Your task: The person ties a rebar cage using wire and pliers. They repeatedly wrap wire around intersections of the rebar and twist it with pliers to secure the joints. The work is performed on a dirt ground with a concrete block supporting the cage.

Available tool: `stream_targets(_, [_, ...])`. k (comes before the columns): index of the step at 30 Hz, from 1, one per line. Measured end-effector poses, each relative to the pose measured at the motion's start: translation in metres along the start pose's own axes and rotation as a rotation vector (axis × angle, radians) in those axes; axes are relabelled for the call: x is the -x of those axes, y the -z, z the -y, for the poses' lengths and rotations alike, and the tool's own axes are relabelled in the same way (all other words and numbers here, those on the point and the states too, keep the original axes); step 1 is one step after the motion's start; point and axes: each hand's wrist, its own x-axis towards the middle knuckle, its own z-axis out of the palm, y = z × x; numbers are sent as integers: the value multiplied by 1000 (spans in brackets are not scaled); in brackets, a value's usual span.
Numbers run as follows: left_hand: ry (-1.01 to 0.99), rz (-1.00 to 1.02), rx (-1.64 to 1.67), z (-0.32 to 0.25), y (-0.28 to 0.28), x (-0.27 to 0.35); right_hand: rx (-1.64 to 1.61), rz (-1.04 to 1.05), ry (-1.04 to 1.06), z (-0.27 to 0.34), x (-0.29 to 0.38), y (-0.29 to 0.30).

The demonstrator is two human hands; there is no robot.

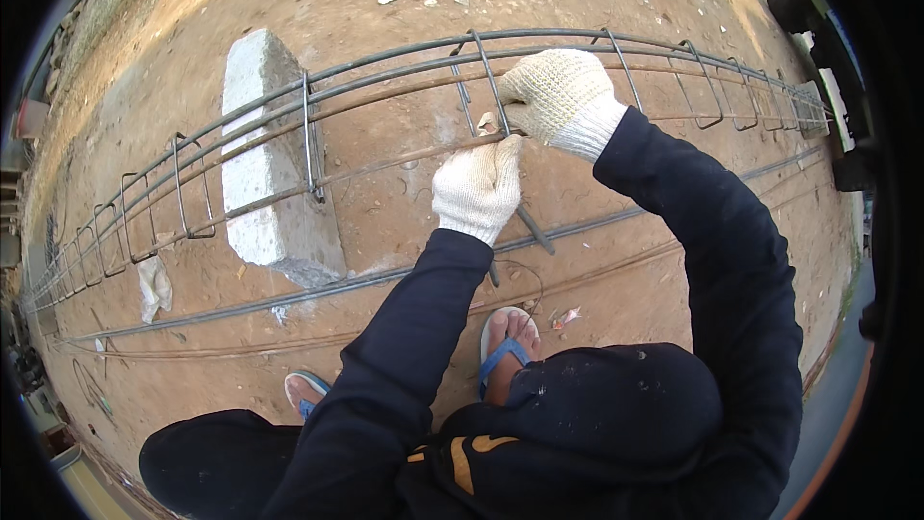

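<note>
A long cage of steel reinforcing bars (pixel 393 74) with rectangular wire stirrups (pixel 178 184) crosses in front of me. My left hand (pixel 478 184), in a white knitted glove, grips the rusty lower bar (pixel 404 159) where a stirrup (pixel 485 72) meets it. Just above and to the right, my gloved right hand (pixel 559 97) has curled fingers against that same stirrup. What lies inside its fingers is hidden. Two dark metal rods (pixel 534 230), perhaps a tool's handles, stick out below my left hand; their upper ends are covered.
A pale concrete block (pixel 263 152) stands under the cage on the left. Loose bars (pixel 390 276) lie along the dirt ground between the cage and my sandalled feet (pixel 507 347). A crumpled white scrap (pixel 154 287) is at the left; another block (pixel 810 110) stands far right.
</note>
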Motion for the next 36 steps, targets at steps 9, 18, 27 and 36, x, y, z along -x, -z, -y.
stream_targets(9, [17, 112, 5, 9, 3, 7, 31, -287, 132, 17, 58, -5])
stream_targets(18, [4, 286, -62, 16, 12, 3, -56, -443, 30, 38, 72, -68])
stream_targets(27, [112, 256, -288, -7, 35, 16, -54, -560, 8, 44, 70, -81])
stream_targets(36, [235, 69, -120, -24, 24, 17, -64, -635, -23, 49, 71, -90])
